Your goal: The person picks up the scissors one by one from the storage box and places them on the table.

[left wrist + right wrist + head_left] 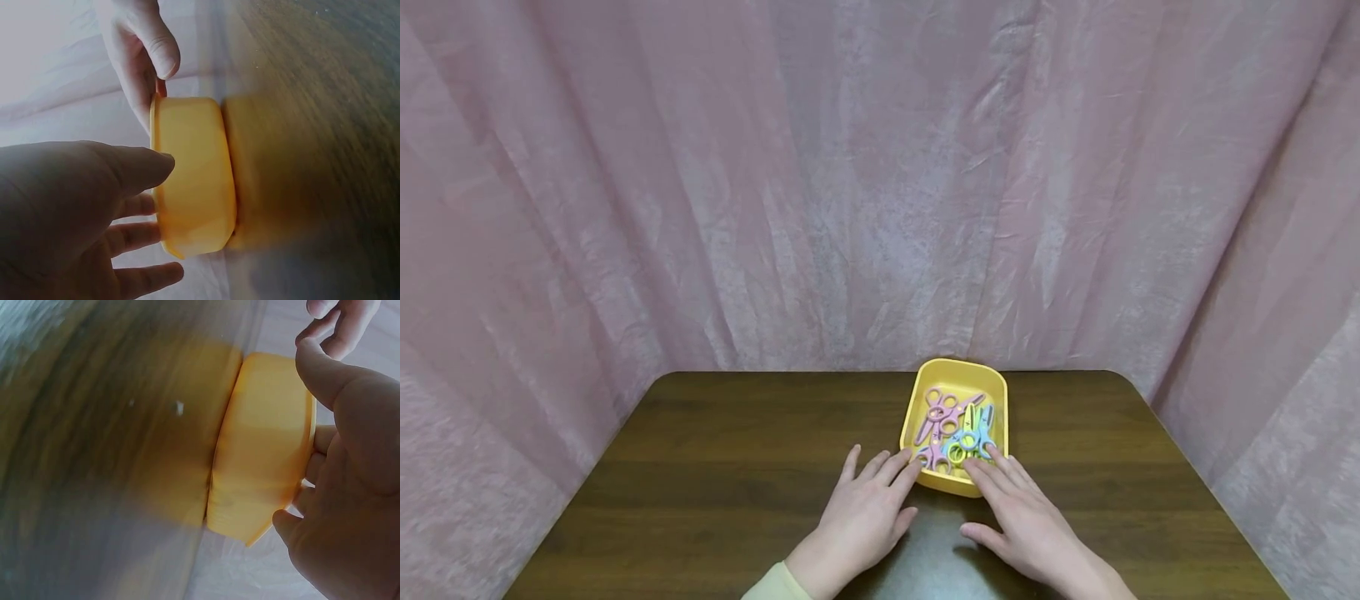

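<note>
- Left hand [859,521]: fingers straight and spread, wrapped round nothing, tips at the tray's near left corner.
- Right hand [1026,525]: fingers also extended and gripping nothing, tips over the near right corner.
- Handling, as a judgement: the hands seem set to steady or shift the tray, so matched, light pressure at both corners would suit. Bringing the thumbs to the outer wall would make a firmer hold; keeping fingertips off the loose handles should avoid stirring the contents.
- The yellow, rounded rectangular, plastic-looking tray [955,485] lies right of centre in the lower half of the head view, its near end between the two hands. The wrist views show fingers reaching past its rim; whether each tip touches is unclear.
- Inside, pink scissors [936,446] fill the left and middle; yellow-green scissors [970,417] and light blue scissors [987,417] lie at right, some handles close by the right fingertips.
- Beneath, a dark brown wood-grain tabletop [737,467] spans the lower frame.
- Behind, a pale pink, crushed-fabric curtain [880,208] fills the upper frame.
</note>
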The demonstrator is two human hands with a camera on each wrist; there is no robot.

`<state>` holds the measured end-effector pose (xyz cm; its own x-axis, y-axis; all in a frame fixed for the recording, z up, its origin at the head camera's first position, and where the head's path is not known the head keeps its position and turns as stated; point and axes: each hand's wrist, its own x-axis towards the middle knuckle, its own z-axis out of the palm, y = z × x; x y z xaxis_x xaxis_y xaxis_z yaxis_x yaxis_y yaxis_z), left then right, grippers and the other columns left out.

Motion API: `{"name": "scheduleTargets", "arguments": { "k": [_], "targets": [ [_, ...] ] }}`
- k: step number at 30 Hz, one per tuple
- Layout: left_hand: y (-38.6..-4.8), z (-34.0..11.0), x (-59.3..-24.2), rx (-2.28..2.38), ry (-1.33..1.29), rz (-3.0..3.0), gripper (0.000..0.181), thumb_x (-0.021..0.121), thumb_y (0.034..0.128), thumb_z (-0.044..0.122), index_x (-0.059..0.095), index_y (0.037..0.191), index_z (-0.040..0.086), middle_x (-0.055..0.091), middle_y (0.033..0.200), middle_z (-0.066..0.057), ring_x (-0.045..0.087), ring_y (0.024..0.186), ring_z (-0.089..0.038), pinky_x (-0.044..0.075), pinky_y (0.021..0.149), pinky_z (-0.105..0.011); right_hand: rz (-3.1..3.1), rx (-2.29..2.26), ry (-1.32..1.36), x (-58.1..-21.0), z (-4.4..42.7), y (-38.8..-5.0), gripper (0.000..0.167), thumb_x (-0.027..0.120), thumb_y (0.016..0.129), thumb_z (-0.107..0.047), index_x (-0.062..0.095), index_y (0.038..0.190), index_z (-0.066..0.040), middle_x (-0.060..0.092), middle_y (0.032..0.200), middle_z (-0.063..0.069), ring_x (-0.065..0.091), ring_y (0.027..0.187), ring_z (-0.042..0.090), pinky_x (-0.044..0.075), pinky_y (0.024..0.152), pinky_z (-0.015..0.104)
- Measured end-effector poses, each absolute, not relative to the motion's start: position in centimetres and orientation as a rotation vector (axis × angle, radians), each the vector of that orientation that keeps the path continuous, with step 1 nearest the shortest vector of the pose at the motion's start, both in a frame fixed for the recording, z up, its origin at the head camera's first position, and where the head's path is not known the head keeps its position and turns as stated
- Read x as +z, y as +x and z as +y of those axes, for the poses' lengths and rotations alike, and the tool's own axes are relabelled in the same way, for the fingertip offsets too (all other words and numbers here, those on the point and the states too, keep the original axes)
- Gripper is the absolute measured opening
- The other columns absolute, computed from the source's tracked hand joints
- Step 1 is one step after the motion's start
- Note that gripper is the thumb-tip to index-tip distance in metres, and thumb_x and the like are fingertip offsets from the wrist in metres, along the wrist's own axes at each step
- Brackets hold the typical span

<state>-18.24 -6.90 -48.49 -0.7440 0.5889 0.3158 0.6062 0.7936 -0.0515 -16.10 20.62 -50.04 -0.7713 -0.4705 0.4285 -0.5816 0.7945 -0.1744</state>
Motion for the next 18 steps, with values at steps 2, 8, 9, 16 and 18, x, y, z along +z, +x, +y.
{"name": "scheduleTargets", "arguments": {
  "k": [2,8,9,16,18],
  "targets": [
    [-18.2,-7.0,-48.4,-0.081,-0.914,-2.669,0.060,0.080,0.1017,0.043,0.063,0.154,0.018,0.062,0.156,-0.002,0.063,0.138,-0.028,0.038,0.121,-0.068,-2.614,0.423,0.802,-50.1,20.4,-16.2,0.079,0.090,0.092,-0.041,0.061,0.154,-0.001,0.066,0.153,0.012,0.045,0.156,0.040,0.028,0.131,0.048],
    [-17.9,-7.5,-47.6,-0.066,-0.914,-2.706,0.058,0.080,0.1011,0.041,0.065,0.152,0.019,0.063,0.154,-0.001,0.064,0.134,-0.026,0.039,0.119,-0.069,-2.574,0.396,0.841,-50.7,20.2,-16.6,0.080,0.089,0.092,-0.044,0.060,0.155,-0.003,0.067,0.151,0.012,0.049,0.152,0.042,0.014,0.134,0.034],
    [-17.8,-7.5,-47.5,-0.063,-0.913,-2.709,0.057,0.081,0.1010,0.041,0.065,0.151,0.019,0.064,0.153,-0.001,0.065,0.133,-0.026,0.040,0.119,-0.069,-2.572,0.392,0.847,-50.8,20.2,-16.7,0.081,0.089,0.092,-0.045,0.060,0.155,-0.003,0.066,0.151,0.012,0.049,0.152,0.043,0.013,0.134,0.034],
    [-17.6,-8.0,-46.8,-0.057,-0.899,-2.716,0.053,0.082,0.0990,0.038,0.068,0.146,0.019,0.067,0.146,0.001,0.066,0.131,-0.027,0.042,0.117,-0.069,-2.572,0.388,0.884,-50.9,19.8,-17.0,0.083,0.086,0.094,-0.049,0.058,0.157,-0.003,0.065,0.152,0.014,0.049,0.151,0.044,0.007,0.134,0.032],
    [-17.6,-8.1,-46.6,-0.060,-0.895,-2.723,0.052,0.082,0.0986,0.037,0.069,0.145,0.019,0.067,0.144,0.002,0.066,0.131,-0.029,0.042,0.116,-0.069,-2.576,0.402,0.890,-50.6,19.6,-17.0,0.082,0.087,0.094,-0.047,0.057,0.157,-0.003,0.065,0.152,0.014,0.048,0.152,0.043,0.004,0.134,0.029]
  ]
}}
